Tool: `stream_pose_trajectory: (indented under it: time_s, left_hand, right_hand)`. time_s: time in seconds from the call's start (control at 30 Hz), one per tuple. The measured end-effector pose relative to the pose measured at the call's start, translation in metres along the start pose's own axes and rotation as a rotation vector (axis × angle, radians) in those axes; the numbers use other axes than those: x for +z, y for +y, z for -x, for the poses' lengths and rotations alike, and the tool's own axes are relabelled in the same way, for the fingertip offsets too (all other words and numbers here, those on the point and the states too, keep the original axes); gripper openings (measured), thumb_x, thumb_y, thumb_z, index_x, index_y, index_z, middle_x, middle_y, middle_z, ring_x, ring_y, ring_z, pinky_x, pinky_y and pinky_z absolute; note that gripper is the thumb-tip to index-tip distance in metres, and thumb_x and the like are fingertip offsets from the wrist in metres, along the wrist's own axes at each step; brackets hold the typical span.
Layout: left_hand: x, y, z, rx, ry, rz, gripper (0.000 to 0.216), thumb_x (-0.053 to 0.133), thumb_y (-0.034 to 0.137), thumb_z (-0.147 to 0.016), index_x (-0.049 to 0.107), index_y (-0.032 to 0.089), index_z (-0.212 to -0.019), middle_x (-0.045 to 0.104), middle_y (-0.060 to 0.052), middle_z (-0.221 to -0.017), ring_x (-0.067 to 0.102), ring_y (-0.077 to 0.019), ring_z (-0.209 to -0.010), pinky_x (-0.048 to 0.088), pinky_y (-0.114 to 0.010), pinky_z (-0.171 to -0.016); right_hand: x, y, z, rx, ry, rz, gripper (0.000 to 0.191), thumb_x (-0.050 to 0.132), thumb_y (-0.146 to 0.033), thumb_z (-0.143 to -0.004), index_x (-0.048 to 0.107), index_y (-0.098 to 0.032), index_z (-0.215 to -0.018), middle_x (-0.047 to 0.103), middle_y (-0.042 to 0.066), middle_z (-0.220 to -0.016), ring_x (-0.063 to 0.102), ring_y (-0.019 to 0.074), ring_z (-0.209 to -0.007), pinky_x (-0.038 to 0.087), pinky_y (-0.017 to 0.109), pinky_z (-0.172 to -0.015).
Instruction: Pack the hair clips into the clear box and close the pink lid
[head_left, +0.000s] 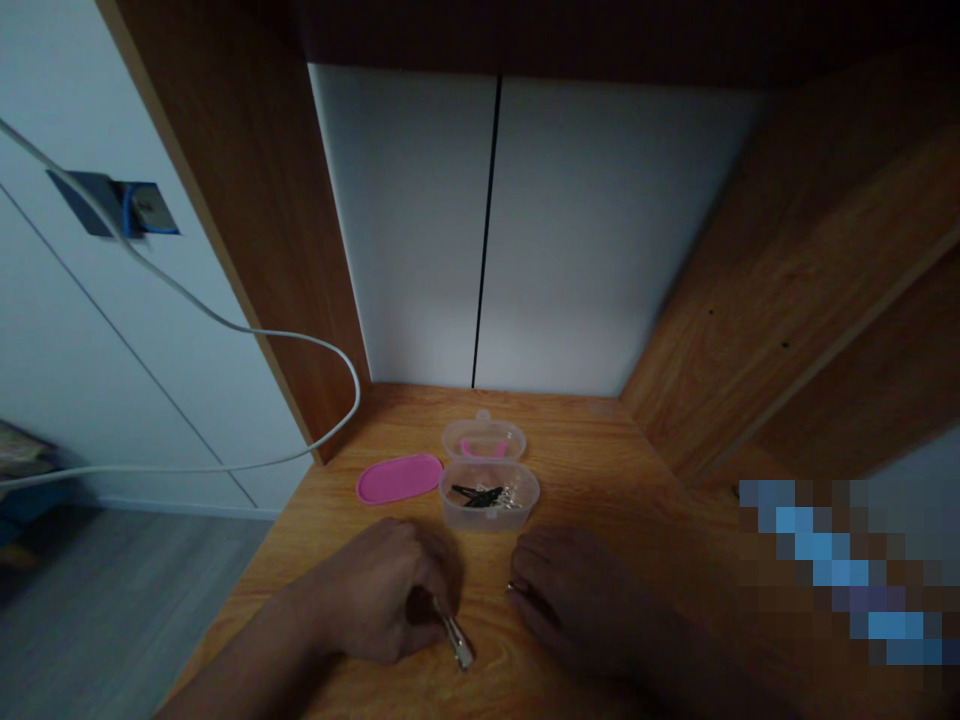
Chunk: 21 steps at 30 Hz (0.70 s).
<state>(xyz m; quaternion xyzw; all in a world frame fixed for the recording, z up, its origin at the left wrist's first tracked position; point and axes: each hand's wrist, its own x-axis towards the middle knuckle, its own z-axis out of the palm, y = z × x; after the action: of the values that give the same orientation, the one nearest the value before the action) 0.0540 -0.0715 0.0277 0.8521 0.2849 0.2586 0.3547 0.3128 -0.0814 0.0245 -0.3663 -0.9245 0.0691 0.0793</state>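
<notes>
Hair clip [459,645] of silvery metal lies low in the frame, just left of centre, slanting down and to the right from the left hand [391,590], whose thumb and fingers pinch its upper end. Right of centre, the right hand [566,592] is curled low over the wooden tabletop [585,430]; a small metal tip [511,588] shows at its fingers, but the rest is hidden, so I cannot tell how firmly they close on it.

Just above the hands, near the centre, stands a translucent oval box [463,517], its hinged lid [450,441] tipped back. Black hair clips [480,495] and silvery clips [511,497] lie heaped inside, and a curved pink strip [484,452] shows at the lid. Left of the box rests a pink oval lid-like piece [400,478]. A white cable [356,385] loops across the left side, passing a wall socket opening [112,205] at upper left.
</notes>
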Motion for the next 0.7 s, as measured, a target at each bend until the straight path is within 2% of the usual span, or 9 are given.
stream_pose_trajectory:
  time_s: [0.1, 0.2, 0.33, 0.47, 0.57, 0.63, 0.7]
  left_hand:
    - [0.008, -0.002, -0.004, 0.063, -0.182, -0.171, 0.007, 0.07, 0.013, -0.068, 0.069, 0.02, -0.067, 0.068, 0.0, -0.067, 0.062, -0.0155, -0.066, 0.043, -0.026, -0.06]
    - [0.016, -0.002, -0.007, 0.09, -0.173, -0.142, 0.008, 0.067, 0.011, -0.067, 0.067, 0.019, -0.065, 0.066, 0.0, -0.065, 0.06, -0.0145, -0.065, 0.044, -0.026, -0.062]
    - [0.022, 0.002, -0.008, 0.068, 0.011, 0.135, 0.004, 0.069, 0.013, -0.068, 0.067, 0.016, -0.067, 0.068, -0.003, -0.07, 0.06, -0.0136, -0.065, 0.045, -0.025, -0.06]
    - [0.028, 0.001, -0.008, -0.052, 0.19, 0.598, 0.015, 0.073, 0.017, -0.076, 0.06, 0.014, -0.069, 0.073, -0.007, -0.082, 0.068, -0.015, -0.075, 0.051, -0.025, -0.067]
    - [0.033, -0.003, -0.009, -0.148, 0.263, 0.87, 0.026, 0.08, 0.023, -0.075, 0.057, 0.014, -0.067, 0.075, -0.006, -0.071, 0.067, -0.0114, -0.06, 0.05, -0.019, -0.056]
    - [0.034, -0.005, -0.012, -0.181, 0.317, 0.941, 0.033, 0.086, 0.025, -0.069, 0.056, 0.013, -0.064, 0.071, -0.002, -0.059, 0.062, -0.0078, -0.047, 0.046, -0.015, -0.048]
    - [0.033, -0.006, -0.016, -0.198, 0.387, 0.972, 0.035, 0.091, 0.024, -0.061, 0.058, 0.012, -0.063, 0.069, 0.0, -0.055, 0.06, -0.0068, -0.044, 0.046, -0.014, -0.046]
  right_hand:
    - [0.003, 0.001, -0.001, 0.007, 0.065, -0.088, 0.011, 0.053, -0.024, -0.093, 0.057, -0.02, -0.084, 0.065, 0.003, -0.081, 0.058, 0.0177, -0.073, 0.041, 0.029, -0.067]
    - [0.011, 0.003, 0.003, 0.024, 0.226, -0.176, 0.014, 0.05, -0.026, -0.096, 0.056, -0.019, -0.086, 0.065, 0.003, -0.08, 0.058, 0.017, -0.072, 0.043, 0.028, -0.068]
    - [0.021, 0.005, 0.006, -0.037, 0.466, -0.264, 0.012, 0.048, -0.023, -0.098, 0.057, -0.021, -0.09, 0.065, 0.002, -0.079, 0.059, 0.0161, -0.071, 0.045, 0.027, -0.067]
    - [0.019, 0.004, 0.005, -0.052, 0.664, -0.352, 0.012, 0.052, -0.017, -0.095, 0.061, -0.023, -0.1, 0.067, 0.003, -0.086, 0.063, 0.0159, -0.077, 0.05, 0.026, -0.07]
    - [0.015, 0.002, 0.005, -0.065, 0.7, -0.398, 0.03, 0.051, -0.011, -0.093, 0.062, -0.025, -0.117, 0.068, 0.006, -0.099, 0.065, 0.0164, -0.087, 0.054, 0.025, -0.073]
    - [0.014, 0.002, 0.006, -0.078, 0.683, -0.424, 0.038, 0.05, -0.009, -0.093, 0.06, -0.026, -0.125, 0.067, 0.007, -0.104, 0.066, 0.0167, -0.091, 0.055, 0.025, -0.074]
    - [0.017, 0.002, 0.006, -0.069, 0.683, -0.462, 0.038, 0.053, -0.009, -0.091, 0.061, -0.027, -0.125, 0.069, 0.007, -0.103, 0.067, 0.0168, -0.091, 0.055, 0.026, -0.076]
